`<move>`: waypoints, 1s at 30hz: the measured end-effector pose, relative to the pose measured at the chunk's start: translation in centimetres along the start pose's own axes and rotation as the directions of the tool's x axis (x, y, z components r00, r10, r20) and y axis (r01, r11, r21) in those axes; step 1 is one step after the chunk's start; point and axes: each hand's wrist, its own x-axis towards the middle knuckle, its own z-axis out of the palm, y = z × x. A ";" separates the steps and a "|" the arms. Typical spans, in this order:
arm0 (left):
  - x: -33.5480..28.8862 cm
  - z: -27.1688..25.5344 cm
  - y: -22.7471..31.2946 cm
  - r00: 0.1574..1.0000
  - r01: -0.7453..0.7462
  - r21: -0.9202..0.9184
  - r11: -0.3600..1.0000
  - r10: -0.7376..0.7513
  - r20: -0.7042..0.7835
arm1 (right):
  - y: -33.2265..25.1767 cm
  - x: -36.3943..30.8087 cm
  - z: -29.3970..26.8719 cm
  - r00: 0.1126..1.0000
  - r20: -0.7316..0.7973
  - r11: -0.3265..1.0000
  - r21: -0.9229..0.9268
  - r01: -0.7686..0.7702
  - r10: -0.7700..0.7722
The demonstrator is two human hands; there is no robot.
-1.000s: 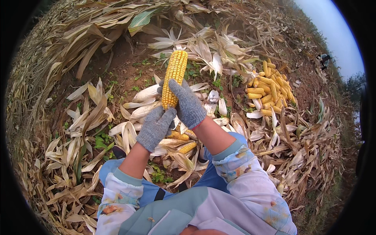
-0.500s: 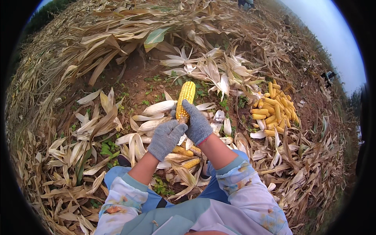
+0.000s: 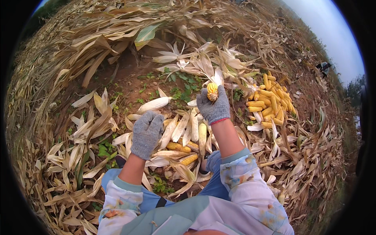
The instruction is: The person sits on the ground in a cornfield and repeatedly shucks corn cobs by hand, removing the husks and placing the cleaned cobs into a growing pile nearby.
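In grey knitted gloves, both of my hands are apart over a heap of corn ears. My right hand (image 3: 215, 107) is closed round a husked yellow ear of corn (image 3: 212, 91), whose butt end faces me. My left hand (image 3: 147, 133) is curled at the left side of the heap; whatever its fingers hold, if anything, is hidden. Between and below the hands lie several unhusked ears (image 3: 188, 127) in pale husks. Among them bare yellow ears (image 3: 178, 147) show.
A pile of husked yellow corn (image 3: 272, 100) sits on the right. Beyond my hands lie peeled-open husks (image 3: 207, 64) and a thick band of dry stalks (image 3: 105, 33). Loose husks (image 3: 70, 172) cover the ground at left. My blue-trousered legs (image 3: 217, 176) flank the heap.
My hands have separated. The right has carried the bare ear away to the right and turned it end-on; the left has drawn back leftward, off the ear. More of the heap shows.
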 end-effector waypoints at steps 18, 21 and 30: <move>2.3 -10.7 -0.9 0.894 -0.179 -0.226 0.957 0.062 -0.444 | -1.8 0.2 2.6 0.939 0.322 0.790 -0.541 0.288 -0.121; 2.2 -13.6 -1.3 0.900 -0.167 -0.384 0.908 -0.019 -0.436 | -1.1 0.9 2.4 0.917 0.377 0.723 -0.597 0.349 -0.131; 0.7 -15.6 -1.5 0.945 -0.145 -0.642 0.753 -0.087 -0.316 | 4.6 1.1 0.7 0.926 0.338 0.459 -0.858 0.231 0.166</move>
